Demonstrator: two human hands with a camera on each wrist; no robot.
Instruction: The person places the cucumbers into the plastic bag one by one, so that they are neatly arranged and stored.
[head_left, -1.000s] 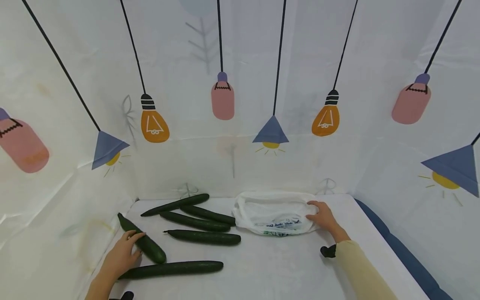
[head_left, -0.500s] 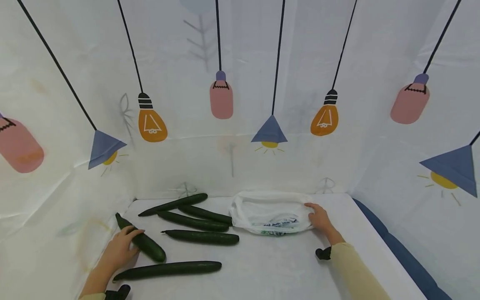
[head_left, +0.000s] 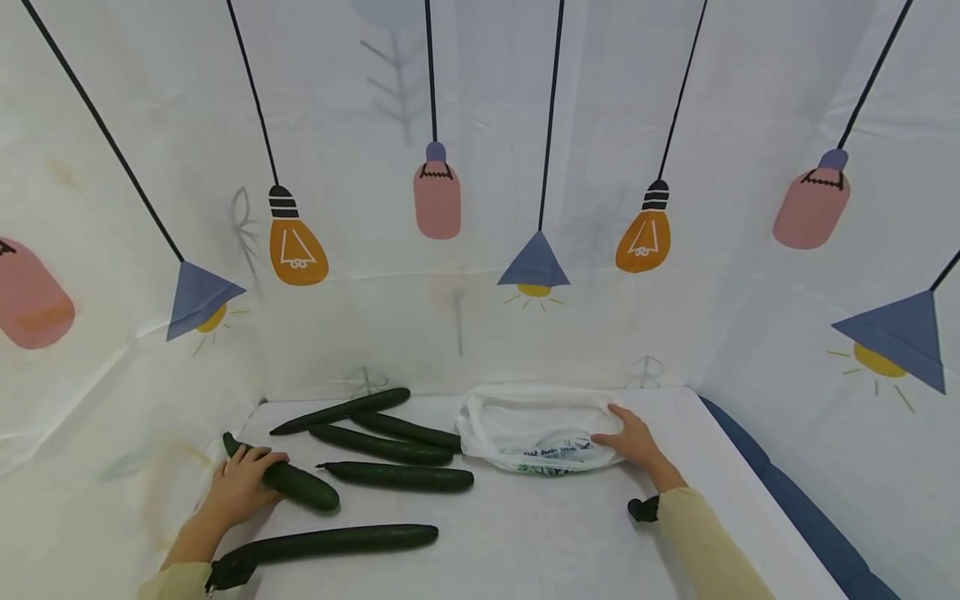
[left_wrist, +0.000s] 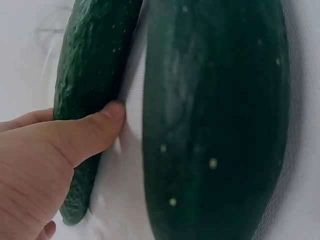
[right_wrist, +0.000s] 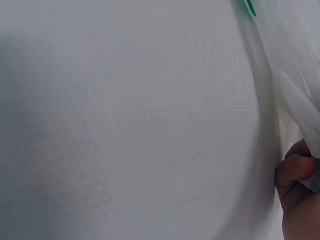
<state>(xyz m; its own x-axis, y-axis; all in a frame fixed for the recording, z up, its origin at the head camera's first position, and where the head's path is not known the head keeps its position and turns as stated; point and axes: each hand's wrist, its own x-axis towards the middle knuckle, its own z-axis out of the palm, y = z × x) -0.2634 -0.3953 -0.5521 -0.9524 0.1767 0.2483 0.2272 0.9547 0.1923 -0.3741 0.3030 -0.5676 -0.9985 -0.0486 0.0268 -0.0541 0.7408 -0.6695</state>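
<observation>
- Showing on the white plastic bag point(head_left: 491, 417) one line of blue writing point(head_left: 558, 450) with green print point(head_left: 551, 470) below; too small and blurred to read any word or brand.
- Pinching the right edge of the bag with the right grip point(head_left: 637, 437), with thumb and curled fingers closed on the plastic, as seen also in the right wrist view.
- Grasping with the left grip point(head_left: 243, 485) a thick cucumber point(head_left: 303, 486), well to the left of the bag and nearer to the person; thumb on one side, fingers around the other. Cannot tell whether resting on the counter point(head_left: 540, 542) or lifted a little.
- Lying left of the bag, five more dark green cucumbers: a far cucumber point(head_left: 341, 410) slanting; a second cucumber point(head_left: 412, 430), with its right end meeting the bag's edge; a third cucumber point(head_left: 378, 445) just beside; a fourth cucumber point(head_left: 397, 476) a little nearer than the bag; a nearest cucumber point(head_left: 352, 540) apart from these.
- Covering the left end of the nearest cucumber, a black device point(head_left: 232, 571) on the left wrist.
- Rising behind the bag, a white cloth wall point(head_left: 360, 333) printed with orange bulbs point(head_left: 298, 252), pink lamps point(head_left: 437, 202) and blue shades point(head_left: 534, 262).
- Running along the counter's edge, right of the bag, a dark blue band point(head_left: 787, 492).
</observation>
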